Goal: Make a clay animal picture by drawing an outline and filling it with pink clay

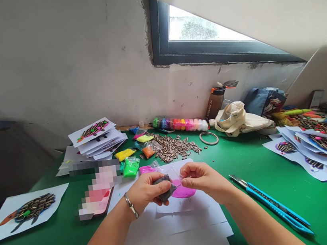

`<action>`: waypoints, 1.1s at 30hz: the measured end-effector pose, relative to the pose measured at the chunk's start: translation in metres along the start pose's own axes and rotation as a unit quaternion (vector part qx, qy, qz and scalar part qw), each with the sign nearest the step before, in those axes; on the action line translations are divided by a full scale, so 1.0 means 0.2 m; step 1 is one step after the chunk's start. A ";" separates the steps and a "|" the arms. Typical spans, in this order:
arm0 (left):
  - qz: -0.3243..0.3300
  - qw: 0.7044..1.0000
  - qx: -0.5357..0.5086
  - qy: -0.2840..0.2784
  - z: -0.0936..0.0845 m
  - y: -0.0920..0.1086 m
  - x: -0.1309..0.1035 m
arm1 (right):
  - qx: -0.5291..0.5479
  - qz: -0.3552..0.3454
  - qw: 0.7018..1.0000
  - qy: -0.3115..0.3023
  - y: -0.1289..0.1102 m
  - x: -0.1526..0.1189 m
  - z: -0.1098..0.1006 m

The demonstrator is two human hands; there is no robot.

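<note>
My left hand, with a bracelet at its wrist, is wrapped round a lump of dark grey modelling clay. A thin dark strand of the clay points toward my right hand. The fingers of that hand are pinched together beside the lump; what they hold is too small to make out, though clear plastic shows close by. Under both hands lies white paper with a bright pink shape and thin drawn legs, partly covered by the hands.
Sunflower seeds are heaped behind the hands, near bags of coloured clay. A blue cutter lies to the right. Seed-picture sheets lie left, with stacked ones at far right. A tape ring and brown bottle are farther back.
</note>
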State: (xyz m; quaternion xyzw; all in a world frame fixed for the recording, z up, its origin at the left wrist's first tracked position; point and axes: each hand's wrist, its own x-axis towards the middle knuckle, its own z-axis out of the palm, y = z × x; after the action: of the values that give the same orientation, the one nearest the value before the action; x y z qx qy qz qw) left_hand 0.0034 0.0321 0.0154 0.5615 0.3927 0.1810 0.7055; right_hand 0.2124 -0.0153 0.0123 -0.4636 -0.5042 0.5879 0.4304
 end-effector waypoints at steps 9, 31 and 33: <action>0.007 0.996 -0.048 0.077 -0.05 -0.01 0.04 | 0.209 0.006 0.977 0.037 0.02 0.03 -0.05; 0.003 0.991 -0.065 0.113 -0.07 -0.04 0.06 | 0.211 0.023 0.975 0.063 0.02 0.02 -0.05; 0.004 0.991 -0.065 0.117 -0.07 -0.04 0.06 | 0.194 0.009 0.978 0.075 0.03 0.02 -0.04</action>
State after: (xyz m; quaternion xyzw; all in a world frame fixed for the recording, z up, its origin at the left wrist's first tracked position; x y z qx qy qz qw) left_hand -0.0016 0.0462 0.0024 0.4914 0.4575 0.2733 0.6889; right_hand 0.2198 -0.0095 0.0048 -0.4187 -0.3430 0.6418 0.5433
